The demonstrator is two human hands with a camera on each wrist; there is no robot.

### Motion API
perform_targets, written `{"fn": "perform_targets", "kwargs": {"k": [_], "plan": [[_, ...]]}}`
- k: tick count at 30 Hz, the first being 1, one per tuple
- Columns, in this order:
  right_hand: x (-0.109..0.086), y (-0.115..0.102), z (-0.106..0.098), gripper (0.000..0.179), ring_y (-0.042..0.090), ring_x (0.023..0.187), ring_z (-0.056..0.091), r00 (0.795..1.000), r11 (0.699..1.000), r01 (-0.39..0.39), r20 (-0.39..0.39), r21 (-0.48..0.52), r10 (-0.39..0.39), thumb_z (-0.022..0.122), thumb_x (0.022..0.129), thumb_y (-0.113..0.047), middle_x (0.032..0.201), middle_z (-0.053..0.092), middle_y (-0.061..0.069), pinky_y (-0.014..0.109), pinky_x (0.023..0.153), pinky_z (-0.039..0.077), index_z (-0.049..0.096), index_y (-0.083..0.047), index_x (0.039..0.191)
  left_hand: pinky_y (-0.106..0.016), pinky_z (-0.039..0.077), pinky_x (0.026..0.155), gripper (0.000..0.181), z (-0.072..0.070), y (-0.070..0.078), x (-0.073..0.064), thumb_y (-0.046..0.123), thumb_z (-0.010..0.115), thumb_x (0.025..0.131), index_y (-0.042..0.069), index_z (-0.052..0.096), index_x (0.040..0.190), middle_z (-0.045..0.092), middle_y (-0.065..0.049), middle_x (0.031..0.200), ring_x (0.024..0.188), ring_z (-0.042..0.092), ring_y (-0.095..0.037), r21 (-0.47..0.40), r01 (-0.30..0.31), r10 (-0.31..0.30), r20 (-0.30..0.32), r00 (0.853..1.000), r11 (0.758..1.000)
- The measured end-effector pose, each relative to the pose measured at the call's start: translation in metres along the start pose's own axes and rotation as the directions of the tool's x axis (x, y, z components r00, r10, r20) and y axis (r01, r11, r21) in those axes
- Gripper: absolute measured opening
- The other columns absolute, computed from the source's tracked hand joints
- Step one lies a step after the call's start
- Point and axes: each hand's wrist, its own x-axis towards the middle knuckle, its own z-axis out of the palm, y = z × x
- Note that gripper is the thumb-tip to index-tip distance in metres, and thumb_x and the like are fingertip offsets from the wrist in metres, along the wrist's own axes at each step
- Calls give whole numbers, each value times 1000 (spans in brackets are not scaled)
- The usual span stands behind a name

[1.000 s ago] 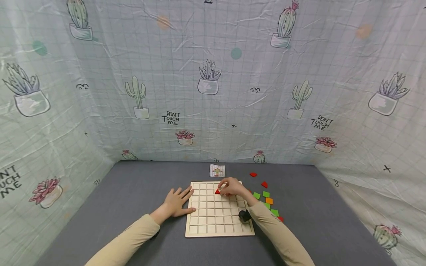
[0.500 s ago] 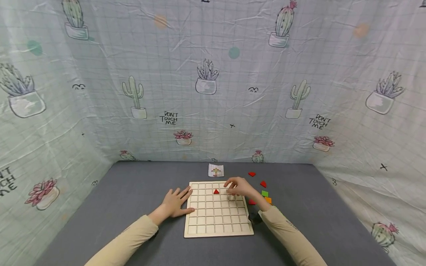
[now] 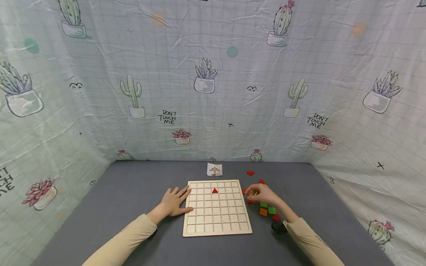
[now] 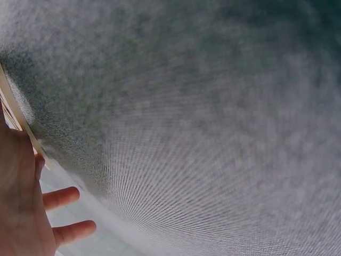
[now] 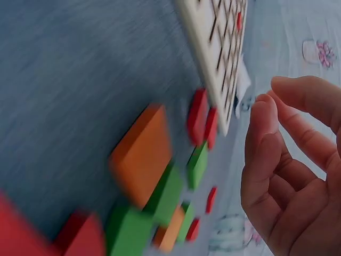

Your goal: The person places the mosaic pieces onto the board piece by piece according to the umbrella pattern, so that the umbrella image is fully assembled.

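A square wooden grid board (image 3: 217,210) lies on the grey table, with one red triangle (image 3: 215,191) in a cell near its far edge. My left hand (image 3: 172,204) lies flat beside it, fingers spread, fingertips and thumb at the board's left edge. Past the right edge, my right hand (image 3: 264,194) hovers over loose coloured pieces, its fingers loosely bent and nothing between them. In the right wrist view, its fingers (image 5: 264,120) curve above an orange square piece (image 5: 144,152), green pieces (image 5: 197,165) and red pieces (image 5: 197,117). The hand hides some pieces in the head view.
A small picture card (image 3: 214,169) with a coloured grid pattern lies behind the board. One red piece (image 3: 250,173) sits farther back, right of the card. A cloth printed with cacti (image 3: 204,111) hangs behind and around the table.
My right hand has left the red triangle in its cell and moved right, off the board, over the loose pieces. The left hand has stayed at the board's edge.
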Motion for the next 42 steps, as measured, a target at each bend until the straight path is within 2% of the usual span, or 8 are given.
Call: {"fn": "perform_targets", "kwargs": {"k": [3,8,22,32,33,39,40,42], "plan": [[-10,10,-5,19,18,60,53,1000,1000,-12,-16,-24,12,61,83,-10,78,63,11,24,52,40,64,0,99,-48,32,92,76,-1,0,0,66,37,82,18,29,141,31,0,145,123,39,-30,0,-1,1,-2,1000,1000],[-23,25,-15,19,19,58,55,999,999,-36,-42,-28,34,61,82,-10,77,63,14,25,51,43,64,1,98,-48,33,92,77,-1,1,0,67,37,82,19,29,141,31,1,145,123,39,-30,8,6,-6,3,1000,1000],[-41,49,-32,27,21,65,58,987,989,-129,-87,68,135,62,82,-11,82,64,18,33,52,47,61,4,103,-49,32,92,76,0,0,1,65,38,82,18,29,141,30,0,146,122,40,-31,-14,-5,5,0,1000,1000],[-34,66,-32,25,15,63,54,960,970,-234,-141,71,242,63,82,-13,77,63,9,31,54,46,62,1,102,-51,31,94,76,-2,1,0,64,39,83,17,29,141,29,-1,146,123,39,-33,-40,-4,5,17,1000,999],[-32,68,-31,26,15,63,54,956,966,-247,-146,71,256,64,81,-15,76,63,8,31,54,46,62,0,102,-52,31,94,78,13,-4,5,67,34,83,20,23,143,23,1,149,124,38,-33,-21,-18,18,-13,1000,1000],[-18,73,-32,27,13,58,52,935,947,-314,-152,61,320,66,80,-19,70,61,3,29,51,43,63,-2,101,-51,31,95,76,11,-4,4,66,34,83,19,23,143,23,0,149,124,38,-33,-19,-18,18,-8,1000,1000],[-16,73,-33,27,13,58,51,937,948,-313,-147,57,318,66,80,-19,69,61,2,29,51,43,63,-2,101,-51,31,95,75,-4,2,-2,62,40,84,16,29,141,29,-2,146,124,39,-33,-35,-3,4,23,1000,999],[-13,72,-33,27,13,56,51,938,948,-314,-135,50,318,65,81,-19,66,60,1,29,50,42,62,-2,102,-50,32,93,76,-4,2,-2,64,40,83,16,29,141,30,-2,146,123,39,-32,-28,1,0,21,1000,1000]]}}
